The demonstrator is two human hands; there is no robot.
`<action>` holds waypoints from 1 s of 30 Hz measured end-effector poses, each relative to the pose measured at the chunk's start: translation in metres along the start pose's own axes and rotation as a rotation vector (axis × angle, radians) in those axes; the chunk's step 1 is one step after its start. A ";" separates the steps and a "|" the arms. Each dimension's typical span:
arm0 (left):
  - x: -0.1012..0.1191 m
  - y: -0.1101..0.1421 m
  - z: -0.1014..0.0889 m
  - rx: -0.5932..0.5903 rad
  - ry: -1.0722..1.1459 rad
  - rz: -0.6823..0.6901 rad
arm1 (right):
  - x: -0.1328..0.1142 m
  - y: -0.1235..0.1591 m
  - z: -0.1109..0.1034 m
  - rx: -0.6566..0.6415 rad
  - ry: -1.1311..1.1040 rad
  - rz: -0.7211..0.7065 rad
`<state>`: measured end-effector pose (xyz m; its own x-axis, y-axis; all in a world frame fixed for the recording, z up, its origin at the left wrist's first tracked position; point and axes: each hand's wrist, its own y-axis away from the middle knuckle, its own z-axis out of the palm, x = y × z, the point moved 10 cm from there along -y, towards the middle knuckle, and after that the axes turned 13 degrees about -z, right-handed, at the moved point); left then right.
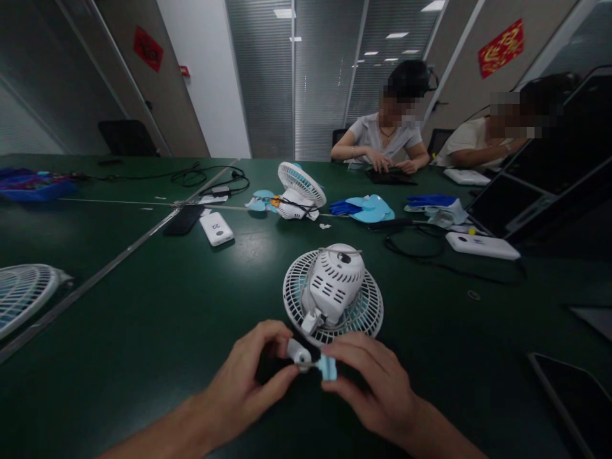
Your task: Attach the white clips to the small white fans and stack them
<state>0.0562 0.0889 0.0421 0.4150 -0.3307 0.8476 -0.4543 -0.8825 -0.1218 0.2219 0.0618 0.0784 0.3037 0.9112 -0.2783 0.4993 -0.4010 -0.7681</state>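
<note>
My left hand [248,376] pinches a small white plastic part [299,354] with a round end between thumb and fingers. Between the thumb and fingertips of my right hand [370,382] is a light-blue plastic piece [327,368]. A thin metal shaft or strip bridges the two parts; I cannot tell how they join. Just beyond my hands a white fan motor housing [333,284] rests on its round grille [294,290], face down, with its cord wrapped around it and a plug near my fingers.
A second small fan [299,191], light-blue blades [375,208], blue gloves [433,201] and power banks [216,228] lie farther back. Another grille [26,293] is at left, a phone [574,401] at right. Cables cross the green table [191,299]. Two people sit opposite.
</note>
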 end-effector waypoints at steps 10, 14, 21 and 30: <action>-0.012 0.001 0.024 -0.118 -0.545 0.046 | 0.042 0.027 -0.037 0.373 -0.075 0.256; -0.021 0.010 0.012 -0.041 -0.211 -0.090 | 0.029 0.013 -0.025 0.221 -0.098 0.176; -0.036 0.003 -0.004 0.130 0.109 -0.408 | 0.023 0.003 -0.011 0.108 -0.117 0.160; -0.014 -0.014 -0.006 0.255 0.063 -0.304 | 0.030 0.009 -0.013 0.168 -0.150 0.225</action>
<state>0.0517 0.1082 0.0351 0.4477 -0.0279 0.8938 -0.1046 -0.9943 0.0214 0.2456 0.0841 0.0708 0.2624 0.8101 -0.5243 0.2879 -0.5843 -0.7588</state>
